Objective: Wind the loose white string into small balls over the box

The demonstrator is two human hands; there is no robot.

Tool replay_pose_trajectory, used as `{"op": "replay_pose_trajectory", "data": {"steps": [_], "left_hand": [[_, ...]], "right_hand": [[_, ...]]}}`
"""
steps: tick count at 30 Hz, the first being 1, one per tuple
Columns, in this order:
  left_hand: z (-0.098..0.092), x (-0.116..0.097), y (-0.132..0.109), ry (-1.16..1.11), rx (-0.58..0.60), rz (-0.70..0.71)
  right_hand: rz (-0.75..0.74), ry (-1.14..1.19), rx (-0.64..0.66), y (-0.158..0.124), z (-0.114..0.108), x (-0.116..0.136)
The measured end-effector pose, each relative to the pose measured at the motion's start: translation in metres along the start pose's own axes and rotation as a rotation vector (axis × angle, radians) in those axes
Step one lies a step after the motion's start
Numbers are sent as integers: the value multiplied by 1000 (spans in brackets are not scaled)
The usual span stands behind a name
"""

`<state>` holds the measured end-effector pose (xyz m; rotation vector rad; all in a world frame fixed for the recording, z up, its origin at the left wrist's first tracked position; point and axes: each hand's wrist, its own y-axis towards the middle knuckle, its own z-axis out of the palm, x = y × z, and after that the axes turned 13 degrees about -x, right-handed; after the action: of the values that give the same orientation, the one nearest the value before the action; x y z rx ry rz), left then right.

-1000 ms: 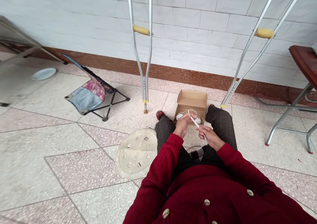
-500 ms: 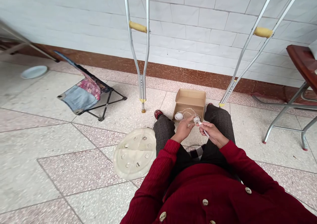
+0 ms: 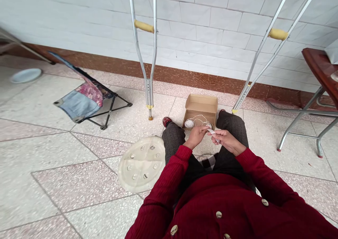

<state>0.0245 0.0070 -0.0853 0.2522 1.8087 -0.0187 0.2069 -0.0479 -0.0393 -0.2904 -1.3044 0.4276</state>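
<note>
My right hand (image 3: 226, 139) is closed around a narrow white strip (image 3: 213, 133) in front of my knees. The fingers of my left hand (image 3: 196, 136) pinch together at the strip's upper end, so both hands hold it. What the strip is made of is too small to tell. Just beyond my hands, an open cardboard box (image 3: 201, 100) stands on the floor between my feet. Inside it lie a ball of white string (image 3: 189, 123) and a second white bundle (image 3: 208, 124), partly hidden by my fingers. Loose loops of string run between the two.
A round pale mat (image 3: 141, 165) with holes lies left of my leg. Farther left are a small folding chair (image 3: 81, 101) and a pale basin (image 3: 25, 75). Two crutches (image 3: 149, 94) lean against the tiled wall. A metal-legged wooden stool (image 3: 320, 68) stands at the right.
My left hand has come in from open fingers beside the white bundle to a pinch on the strip. The strip sits lower between my hands. The view has shifted slightly.
</note>
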Motion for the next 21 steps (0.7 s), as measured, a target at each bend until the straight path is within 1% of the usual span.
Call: {"op": "replay_pose_trajectory", "data": {"steps": [5,9,12,15,17,18,21], "left_hand": [[10,6,-14,-114,32,-125],[18,-2,-30,-144,102,-169],[18,-13,-42,-99,159,-186],[9,-24,-43,-25,174,-159],[-1,-28,-37,68,127,-96],[-7,-30,-32,125,99,-55],[-20,-34,-16,270,59,64]], "right_hand": [[-85,-24,-23,7,10,4],[-207,-38,-125,23,11,2],[-306,-154,-247,37,5,-3],[-379,-363,-313,45,-5,-12],[-406,-480,-292,43,-11,-19],[-411,-520,-258,41,-12,-23],[-390,-542,-83,32,-14,-31]]}}
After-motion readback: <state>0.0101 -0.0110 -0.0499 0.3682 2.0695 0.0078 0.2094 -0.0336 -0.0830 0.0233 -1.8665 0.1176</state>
